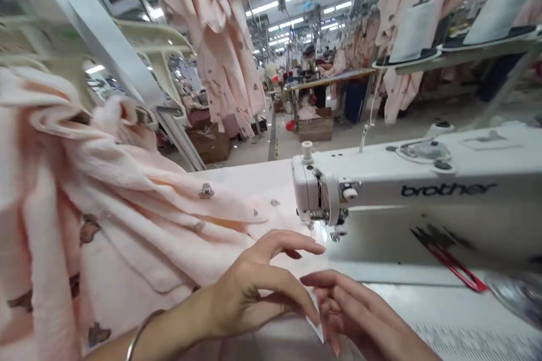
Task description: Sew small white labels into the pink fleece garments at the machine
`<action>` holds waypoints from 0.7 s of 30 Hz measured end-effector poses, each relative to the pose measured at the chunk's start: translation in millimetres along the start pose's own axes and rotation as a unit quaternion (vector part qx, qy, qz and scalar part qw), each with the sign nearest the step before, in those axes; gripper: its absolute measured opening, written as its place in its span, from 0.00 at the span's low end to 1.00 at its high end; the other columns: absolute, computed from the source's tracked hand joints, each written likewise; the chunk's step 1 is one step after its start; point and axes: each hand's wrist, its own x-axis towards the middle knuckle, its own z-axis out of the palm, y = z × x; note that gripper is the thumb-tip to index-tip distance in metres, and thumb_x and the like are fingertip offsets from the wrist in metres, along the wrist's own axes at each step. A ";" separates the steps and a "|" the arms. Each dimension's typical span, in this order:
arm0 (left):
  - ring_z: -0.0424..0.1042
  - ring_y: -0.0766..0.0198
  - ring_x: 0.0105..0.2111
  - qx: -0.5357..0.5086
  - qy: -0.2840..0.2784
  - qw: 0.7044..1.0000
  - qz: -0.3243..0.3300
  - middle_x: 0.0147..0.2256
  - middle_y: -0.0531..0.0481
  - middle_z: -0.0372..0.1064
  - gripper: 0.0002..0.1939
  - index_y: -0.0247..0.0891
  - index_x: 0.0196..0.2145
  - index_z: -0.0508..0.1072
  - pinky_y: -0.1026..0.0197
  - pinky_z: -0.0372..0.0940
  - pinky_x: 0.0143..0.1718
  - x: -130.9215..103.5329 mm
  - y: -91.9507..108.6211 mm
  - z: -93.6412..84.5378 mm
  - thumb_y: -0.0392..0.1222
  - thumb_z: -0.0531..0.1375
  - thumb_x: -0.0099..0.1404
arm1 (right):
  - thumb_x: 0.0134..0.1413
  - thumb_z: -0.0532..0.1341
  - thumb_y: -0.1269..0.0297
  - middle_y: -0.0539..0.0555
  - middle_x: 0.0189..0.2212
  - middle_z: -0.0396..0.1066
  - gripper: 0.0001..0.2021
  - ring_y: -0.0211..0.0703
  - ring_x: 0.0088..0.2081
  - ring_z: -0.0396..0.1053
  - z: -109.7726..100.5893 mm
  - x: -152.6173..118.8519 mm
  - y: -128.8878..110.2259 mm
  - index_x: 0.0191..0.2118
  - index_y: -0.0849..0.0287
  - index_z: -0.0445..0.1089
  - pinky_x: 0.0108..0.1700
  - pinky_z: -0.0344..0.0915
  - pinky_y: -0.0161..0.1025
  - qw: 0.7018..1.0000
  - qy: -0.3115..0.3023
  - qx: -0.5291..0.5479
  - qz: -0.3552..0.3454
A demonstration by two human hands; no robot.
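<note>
So both hands are up in front of the needle end of a white brother sewing machine [381, 180]. The left hand [249, 287], with a silvery bangle [141, 334] on the wrist, has its fingers curved and fanned apart, and the right hand [359, 310] is half curled right by it. There's a little white piece [314, 329] between the fingertips, but it's kinda blurry, so I honestly can't tell if either hand is pinching it. The pink printed fabric [169, 237] is bunched up on the left and runs over the table toward the needle, behind the left hand. Red-handled snips [461, 271] sit on the right, below the machine's arm
</note>
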 end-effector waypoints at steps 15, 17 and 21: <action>0.64 0.72 0.22 -0.337 0.134 0.816 -0.450 0.20 0.53 0.64 0.14 0.32 0.28 0.66 0.71 0.59 0.25 -24.0 -19.0 37.2 0.46 0.63 0.56 | 0.55 0.59 0.50 0.48 0.25 0.61 0.14 0.36 0.28 0.60 37.2 11.6 12.9 0.33 0.58 0.65 0.33 0.61 0.31 0.971 0.195 -0.110 -0.087; 0.63 0.73 0.19 -0.329 0.117 0.815 -0.463 0.18 0.55 0.62 0.14 0.32 0.28 0.65 0.72 0.57 0.23 -23.6 -19.0 36.1 0.46 0.63 0.55 | 0.56 0.58 0.51 0.48 0.25 0.61 0.13 0.34 0.27 0.60 31.1 12.2 11.9 0.35 0.57 0.65 0.32 0.60 0.29 0.972 0.172 -0.137 -0.084; 0.62 0.74 0.21 -0.329 0.106 0.817 -0.461 0.20 0.55 0.63 0.14 0.32 0.29 0.67 0.72 0.56 0.23 -24.1 -19.2 32.8 0.45 0.64 0.55 | 0.57 0.57 0.52 0.47 0.22 0.59 0.15 0.34 0.26 0.59 20.5 14.8 12.8 0.28 0.58 0.65 0.30 0.60 0.28 0.970 0.158 -0.165 -0.079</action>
